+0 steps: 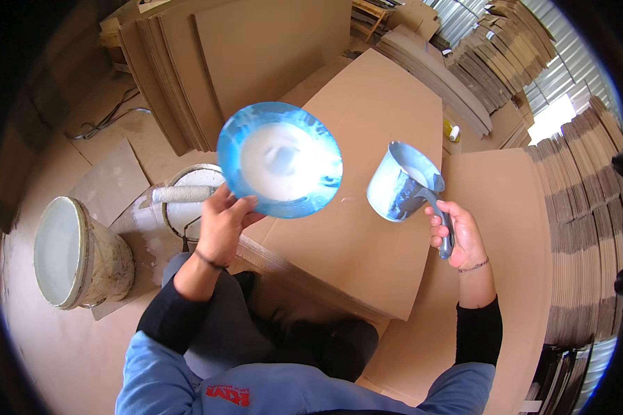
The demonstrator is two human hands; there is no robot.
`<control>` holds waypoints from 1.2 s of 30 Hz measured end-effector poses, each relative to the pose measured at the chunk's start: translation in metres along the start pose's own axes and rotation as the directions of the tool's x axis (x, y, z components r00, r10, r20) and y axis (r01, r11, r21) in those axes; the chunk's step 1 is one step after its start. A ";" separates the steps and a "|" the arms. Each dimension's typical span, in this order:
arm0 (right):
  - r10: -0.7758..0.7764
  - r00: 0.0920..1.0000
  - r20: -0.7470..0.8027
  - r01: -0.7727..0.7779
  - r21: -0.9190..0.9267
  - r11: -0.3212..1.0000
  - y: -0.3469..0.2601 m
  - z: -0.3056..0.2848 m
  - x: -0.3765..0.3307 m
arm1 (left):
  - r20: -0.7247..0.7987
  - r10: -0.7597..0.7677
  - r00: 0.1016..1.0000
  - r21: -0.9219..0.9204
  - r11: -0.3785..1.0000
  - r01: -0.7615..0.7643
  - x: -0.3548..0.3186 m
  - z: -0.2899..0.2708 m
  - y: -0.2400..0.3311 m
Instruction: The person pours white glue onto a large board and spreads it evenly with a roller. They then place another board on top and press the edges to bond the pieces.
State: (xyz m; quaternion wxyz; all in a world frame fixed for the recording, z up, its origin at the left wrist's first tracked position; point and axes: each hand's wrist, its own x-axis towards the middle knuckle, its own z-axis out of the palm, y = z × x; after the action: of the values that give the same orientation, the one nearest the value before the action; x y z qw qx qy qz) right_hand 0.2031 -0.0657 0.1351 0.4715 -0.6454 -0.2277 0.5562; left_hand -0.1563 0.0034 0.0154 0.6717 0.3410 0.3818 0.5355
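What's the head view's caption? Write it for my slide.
Left hand holds a round blue bowl, white inside; right hand grips a grey-blue handled plastic dipper.

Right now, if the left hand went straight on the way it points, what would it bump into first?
With the left hand carrying the blue dish, probably the upright cardboard stack; depth is unclear, so the flat cardboard might come first.

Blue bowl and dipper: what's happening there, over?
Left hand gripping blue bowl. Right hand gripping dipper. White roller across bucket, near left hand.
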 end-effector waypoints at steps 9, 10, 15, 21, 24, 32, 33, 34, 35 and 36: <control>0.005 0.958 -0.285 -0.143 -0.465 0.874 -0.030 -0.022 0.172 | -0.118 -0.094 0.989 -0.139 0.987 0.078 -0.009 0.001 0.016; -0.015 0.950 -0.313 -0.157 -0.518 0.841 -0.038 -0.020 0.199 | -0.121 -0.113 0.986 -0.145 0.985 0.095 -0.007 0.002 0.015; -0.331 0.864 -0.380 -0.023 -0.686 0.727 -0.070 -0.004 0.323 | -0.120 -0.199 0.973 -0.076 0.979 0.191 0.007 0.005 0.013; -0.479 0.729 -0.490 -0.066 -0.747 0.662 -0.102 0.004 0.401 | -0.131 -0.243 0.961 -0.070 0.969 0.235 0.019 0.000 0.015; -0.441 0.751 -0.491 -0.113 -0.754 0.647 -0.101 0.007 0.401 | -0.144 -0.228 0.963 -0.084 0.972 0.218 0.023 -0.003 0.017; -0.124 0.930 -0.346 0.010 -0.312 0.950 -0.041 -0.033 0.318 | -0.156 -0.204 0.966 -0.155 0.971 0.180 0.021 -0.010 0.019; -0.122 0.939 -0.323 0.039 -0.251 0.967 -0.031 -0.039 0.305 | -0.157 -0.195 0.968 -0.162 0.972 0.170 0.020 -0.013 0.020; -0.119 0.934 -0.337 0.060 -0.180 0.982 -0.021 -0.042 0.292 | -0.158 -0.188 0.969 -0.170 0.972 0.161 0.018 -0.015 0.020; -0.097 0.939 -0.329 0.052 -0.144 0.988 -0.013 -0.046 0.280 | -0.139 -0.166 0.976 -0.194 0.971 0.137 0.016 -0.016 0.020; -0.082 0.935 -0.344 0.046 -0.112 0.993 -0.004 -0.047 0.269 | -0.154 -0.173 0.973 -0.172 0.974 0.145 0.014 -0.015 0.022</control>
State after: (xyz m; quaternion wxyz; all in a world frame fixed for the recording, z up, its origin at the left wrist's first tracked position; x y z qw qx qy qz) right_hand 0.3223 0.1395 0.0001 0.4884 -0.7492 -0.1898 0.4052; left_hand -0.1775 0.0217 0.0249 0.7030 0.2078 0.4191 0.5356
